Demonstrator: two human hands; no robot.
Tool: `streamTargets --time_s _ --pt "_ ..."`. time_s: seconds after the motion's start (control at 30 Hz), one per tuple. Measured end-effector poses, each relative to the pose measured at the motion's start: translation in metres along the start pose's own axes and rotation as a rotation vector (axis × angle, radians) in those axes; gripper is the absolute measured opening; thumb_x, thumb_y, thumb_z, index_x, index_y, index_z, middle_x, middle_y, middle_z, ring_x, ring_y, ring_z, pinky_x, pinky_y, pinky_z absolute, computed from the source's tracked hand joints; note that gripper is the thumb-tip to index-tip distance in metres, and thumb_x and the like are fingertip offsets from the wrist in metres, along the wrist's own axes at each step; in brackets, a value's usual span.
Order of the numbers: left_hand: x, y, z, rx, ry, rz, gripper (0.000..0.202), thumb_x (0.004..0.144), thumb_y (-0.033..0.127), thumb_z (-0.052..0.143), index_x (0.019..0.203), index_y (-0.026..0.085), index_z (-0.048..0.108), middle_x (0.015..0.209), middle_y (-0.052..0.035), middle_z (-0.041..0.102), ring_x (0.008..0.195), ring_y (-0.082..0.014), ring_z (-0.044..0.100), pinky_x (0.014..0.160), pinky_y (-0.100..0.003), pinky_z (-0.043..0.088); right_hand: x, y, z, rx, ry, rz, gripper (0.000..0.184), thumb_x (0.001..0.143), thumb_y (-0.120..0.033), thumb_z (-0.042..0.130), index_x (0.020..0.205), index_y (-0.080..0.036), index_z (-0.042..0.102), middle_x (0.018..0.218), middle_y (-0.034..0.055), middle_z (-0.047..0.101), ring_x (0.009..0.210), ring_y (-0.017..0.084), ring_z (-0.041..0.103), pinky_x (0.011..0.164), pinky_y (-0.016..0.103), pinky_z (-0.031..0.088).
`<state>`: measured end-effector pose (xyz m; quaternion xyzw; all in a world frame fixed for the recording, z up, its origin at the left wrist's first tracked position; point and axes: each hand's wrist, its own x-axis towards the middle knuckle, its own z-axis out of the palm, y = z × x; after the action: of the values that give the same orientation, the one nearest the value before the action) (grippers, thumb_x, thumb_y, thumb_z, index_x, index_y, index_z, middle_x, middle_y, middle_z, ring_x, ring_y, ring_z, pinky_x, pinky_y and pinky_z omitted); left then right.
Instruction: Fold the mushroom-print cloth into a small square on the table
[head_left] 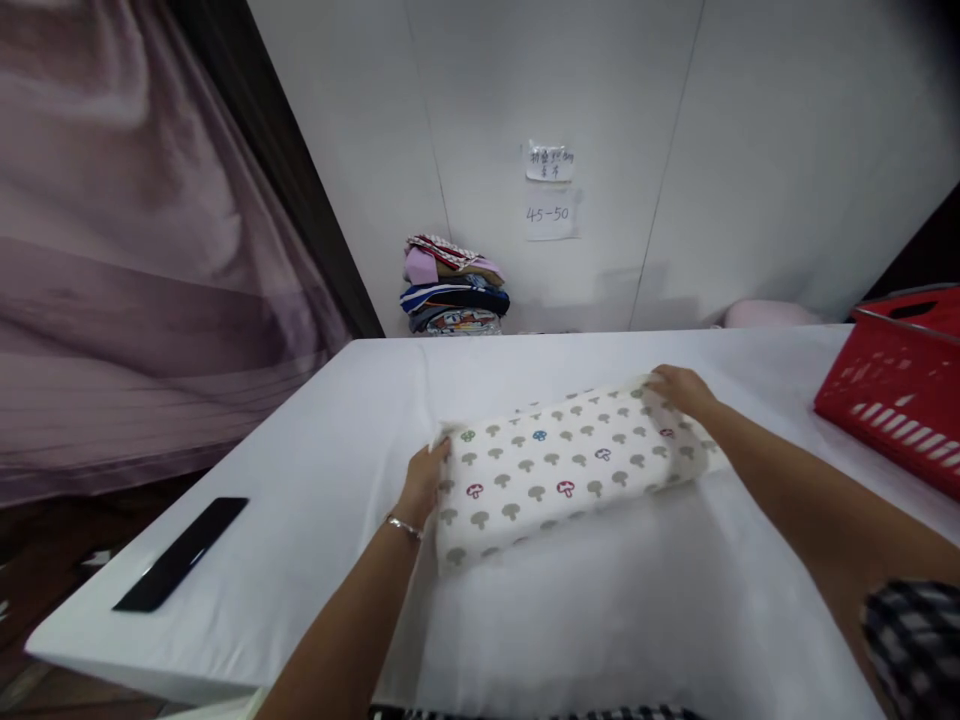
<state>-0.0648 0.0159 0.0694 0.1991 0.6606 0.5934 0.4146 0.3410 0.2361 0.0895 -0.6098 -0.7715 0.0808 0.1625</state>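
A folded white cloth printed with grey mushrooms, and a few red, blue and green ones, stretches between my hands above the white-covered table. My left hand, with a bracelet at its wrist, grips the cloth's left end near the upper corner. At the upper right corner, the fingers of my right hand are closed on the cloth. Its right end reaches past that hand, partly behind my forearm. Some fingertips are hidden by the fabric.
A flat black strip-shaped object lies on the table's left side. Folded fabrics are stacked by the wall. A red plastic basket stands at the right, near a pinkish rounded thing. A pink curtain hangs at left.
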Motion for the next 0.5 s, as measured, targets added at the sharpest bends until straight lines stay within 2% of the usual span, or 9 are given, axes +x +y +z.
streamTargets --time_s 0.07,0.17,0.3,0.43,0.5 --pt "0.016 -0.012 0.0 0.155 0.081 0.011 0.02 0.065 0.028 0.066 0.077 0.012 0.063 0.06 -0.0003 0.062 0.053 -0.012 0.054 0.052 -0.022 0.043 0.008 -0.004 0.022 -0.047 -0.063 -0.003 0.023 0.08 -0.032 0.053 0.092 -0.017 0.066 0.086 0.0076 0.069 0.076 0.02 0.06 0.066 0.029 0.042" --pt "0.026 -0.021 -0.004 0.289 0.129 0.114 0.021 0.067 0.032 0.064 0.077 0.014 0.064 0.061 0.0012 0.061 0.053 -0.0112 0.051 0.05 -0.021 0.039 0.016 0.003 0.043 -0.033 -0.035 -0.008 0.027 0.081 -0.033 0.05 0.097 -0.018 0.066 0.092 0.0088 0.069 0.081 0.022 0.06 0.068 0.03 0.042" --pt "0.033 -0.022 -0.005 0.496 0.183 0.26 0.028 0.077 0.043 0.053 0.077 0.016 0.063 0.06 0.0013 0.059 0.056 -0.0132 0.05 0.051 -0.023 0.036 0.03 0.014 0.054 0.018 0.033 0.058 0.034 0.082 -0.041 0.048 0.103 -0.02 0.064 0.097 0.0074 0.069 0.085 0.023 0.061 0.068 0.03 0.042" --pt "0.044 -0.027 0.0 0.929 0.243 0.39 0.024 0.084 0.035 0.045 0.077 0.018 0.061 0.072 -0.0049 0.064 0.067 -0.0184 0.056 0.058 -0.026 0.036 0.041 0.015 0.066 -0.055 -0.017 0.135 0.033 0.081 -0.042 0.05 0.101 -0.021 0.064 0.096 0.008 0.069 0.087 0.024 0.061 0.068 0.031 0.042" --pt "0.048 -0.032 0.002 1.033 0.278 0.429 0.022 0.085 0.032 0.043 0.082 0.018 0.06 0.081 -0.0073 0.065 0.074 -0.02 0.058 0.061 -0.027 0.037 0.043 0.014 0.071 -0.057 -0.004 0.138 0.033 0.082 -0.042 0.049 0.101 -0.021 0.064 0.097 0.0082 0.069 0.088 0.025 0.061 0.07 0.031 0.042"
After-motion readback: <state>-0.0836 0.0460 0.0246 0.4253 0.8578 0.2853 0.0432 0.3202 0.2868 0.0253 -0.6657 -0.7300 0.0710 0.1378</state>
